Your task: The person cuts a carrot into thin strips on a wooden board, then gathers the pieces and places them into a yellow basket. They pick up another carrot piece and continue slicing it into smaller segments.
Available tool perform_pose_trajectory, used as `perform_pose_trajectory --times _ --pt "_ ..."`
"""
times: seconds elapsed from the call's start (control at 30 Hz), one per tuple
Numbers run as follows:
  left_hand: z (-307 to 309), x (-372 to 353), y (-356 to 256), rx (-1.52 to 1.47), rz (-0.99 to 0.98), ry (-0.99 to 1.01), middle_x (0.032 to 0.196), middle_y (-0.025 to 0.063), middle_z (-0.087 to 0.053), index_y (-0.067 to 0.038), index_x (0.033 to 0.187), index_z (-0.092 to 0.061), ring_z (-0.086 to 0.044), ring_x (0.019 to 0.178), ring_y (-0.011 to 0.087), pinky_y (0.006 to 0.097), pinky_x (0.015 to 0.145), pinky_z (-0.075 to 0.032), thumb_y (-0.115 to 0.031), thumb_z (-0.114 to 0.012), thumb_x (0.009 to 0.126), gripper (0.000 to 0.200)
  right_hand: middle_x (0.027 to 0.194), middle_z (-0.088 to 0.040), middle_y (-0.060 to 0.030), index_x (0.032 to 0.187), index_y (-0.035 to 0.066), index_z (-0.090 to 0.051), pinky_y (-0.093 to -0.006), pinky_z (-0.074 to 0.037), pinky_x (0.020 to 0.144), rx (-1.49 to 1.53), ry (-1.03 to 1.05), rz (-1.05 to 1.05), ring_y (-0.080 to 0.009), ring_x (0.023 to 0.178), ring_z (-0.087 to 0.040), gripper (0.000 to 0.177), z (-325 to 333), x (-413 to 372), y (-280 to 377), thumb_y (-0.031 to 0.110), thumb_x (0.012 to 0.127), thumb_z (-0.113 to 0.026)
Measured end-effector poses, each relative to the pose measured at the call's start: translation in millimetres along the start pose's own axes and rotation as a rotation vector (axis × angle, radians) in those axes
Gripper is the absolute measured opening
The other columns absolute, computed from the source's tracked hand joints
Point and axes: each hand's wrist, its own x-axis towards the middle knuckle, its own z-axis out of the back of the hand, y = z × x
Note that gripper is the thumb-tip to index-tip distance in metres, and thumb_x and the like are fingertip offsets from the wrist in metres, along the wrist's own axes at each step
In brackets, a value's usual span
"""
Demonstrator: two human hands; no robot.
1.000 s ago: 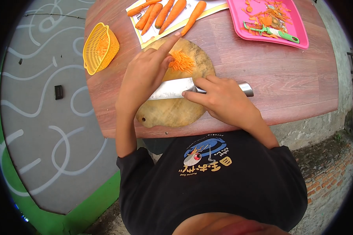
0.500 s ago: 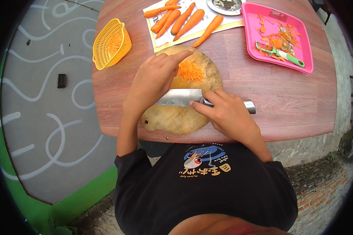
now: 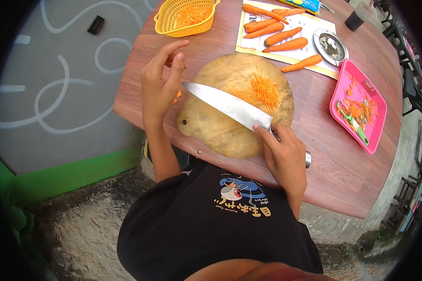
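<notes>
My right hand is closed round the handle of a large knife, its blade lying across the round wooden board. A small heap of shredded carrot sits on the board's right part, beyond the blade. Raised at the board's left edge, my left hand has its thumb and forefinger apart and holds nothing. Orange carrot bits show just beside it, partly hidden by the hand.
A yellow basket with shredded carrot stands at the back left. Several whole carrots lie on a paper sheet, near a metal dish. At right, a pink tray holds peelings and a green-handled peeler.
The view has turned and shifted left. My left hand has moved off the board's middle to its left edge. The knife, still in my right hand, now lies more slanted.
</notes>
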Motion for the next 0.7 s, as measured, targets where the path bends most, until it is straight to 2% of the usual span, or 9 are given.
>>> perform_pose_trajectory --times 0.07,0.13,0.17,0.23,0.27,0.33,0.47,0.53,0.7 --pt "11 -15 22 0.041 0.051 -0.064 0.08 0.0042 -0.066 -0.007 0.123 -0.07 -0.063 0.076 0.012 0.0285 0.073 -0.05 -0.013 -0.061 0.101 0.025 0.098 -0.059 -0.0093 0.121 0.016 -0.071 -0.0409 -0.053 0.067 -0.04 -0.04 -0.048 -0.0271 0.086 -0.062 0.046 -1 1 2 0.0 0.078 -0.068" --pt "19 -28 38 0.089 0.214 0.029 0.085 0.0059 -0.068 -0.007 0.124 -0.07 -0.063 0.077 0.0147 0.0291 0.074 -0.051 -0.013 -0.061 0.1 0.026 0.096 -0.059 -0.0095 0.121 0.016 -0.071 -0.0417 -0.053 0.067 -0.031 -0.044 -0.015 -0.028 0.084 -0.062 0.047 -4 3 -1 -0.001 0.078 -0.068" --pt "23 -35 48 0.088 0.234 0.011 0.085 0.0059 -0.068 -0.007 0.124 -0.07 -0.063 0.077 0.0147 0.0291 0.074 -0.051 -0.013 -0.061 0.1 0.026 0.095 -0.06 -0.0101 0.121 0.016 -0.071 -0.0421 -0.052 0.067 -0.013 -0.057 -0.028 -0.0286 0.084 -0.062 0.046 -5 3 0 -0.002 0.079 -0.068" --pt "29 -45 65 0.203 0.199 0.22 0.099 0.0083 -0.069 -0.008 0.132 -0.065 -0.062 0.084 0.0173 0.0304 0.077 -0.052 -0.008 -0.065 0.095 0.037 0.094 -0.06 -0.0107 0.122 0.015 -0.071 -0.0425 -0.052 0.067 -0.001 -0.055 -0.028 -0.0293 0.083 -0.062 0.046 -6 4 0 -0.003 0.08 -0.068" --pt "28 -51 71 0.197 0.214 0.209 0.099 0.0083 -0.069 -0.008 0.132 -0.065 -0.062 0.084 0.0173 0.0304 0.077 -0.052 -0.008 -0.065 0.095 0.037 0.093 -0.06 -0.0111 0.121 0.015 -0.071 -0.0426 -0.051 0.067 0.007 -0.057 -0.048 -0.0298 0.083 -0.063 0.044 -6 4 1 -0.003 0.081 -0.068" --pt "26 -58 76 0.107 0.148 0.267 0.11 0.0096 -0.066 -0.011 0.143 -0.057 -0.061 0.092 0.0183 0.031 0.079 -0.052 -0.002 -0.068 0.089 0.055 0.093 -0.06 -0.0114 0.121 0.014 -0.07 -0.0428 -0.051 0.068 0.008 -0.053 -0.059 -0.0303 0.083 -0.063 0.042 -7 6 2 -0.003 0.082 -0.069" --pt "24 -62 81 0.022 0.213 0.24 0.11 0.0087 -0.064 -0.013 0.149 -0.05 -0.06 0.096 0.0177 0.0312 0.079 -0.052 0.002 -0.069 0.087 0.066 0.091 -0.059 -0.0112 0.12 0.012 -0.069 -0.0431 -0.05 0.066 0.039 -0.085 -0.091 -0.0311 0.081 -0.063 0.039 -9 11 4 -0.003 0.084 -0.069" --pt "25 -61 77 -0.084 0.311 0.27 0.101 0.0061 -0.063 -0.013 0.149 -0.051 -0.059 0.093 0.0147 0.0293 0.078 -0.051 0.003 -0.067 0.088 0.065 0.09 -0.059 -0.0113 0.12 0.012 -0.068 -0.0433 -0.05 0.066 0.051 -0.09 -0.1 -0.0314 0.08 -0.063 0.039 -12 12 2 -0.003 0.084 -0.069" --pt "20 -50 65 -0.19 0.34 0.216 0.09 0.0012 -0.062 -0.012 0.149 -0.05 -0.056 0.085 0.0084 0.0246 0.076 -0.047 0.0 -0.07 0.089 0.064 0.09 -0.06 -0.0121 0.121 0.009 -0.067 -0.043 -0.051 0.066 0.059 -0.108 -0.09 -0.0326 0.08 -0.064 0.039 -13 13 2 -0.003 0.084 -0.069"
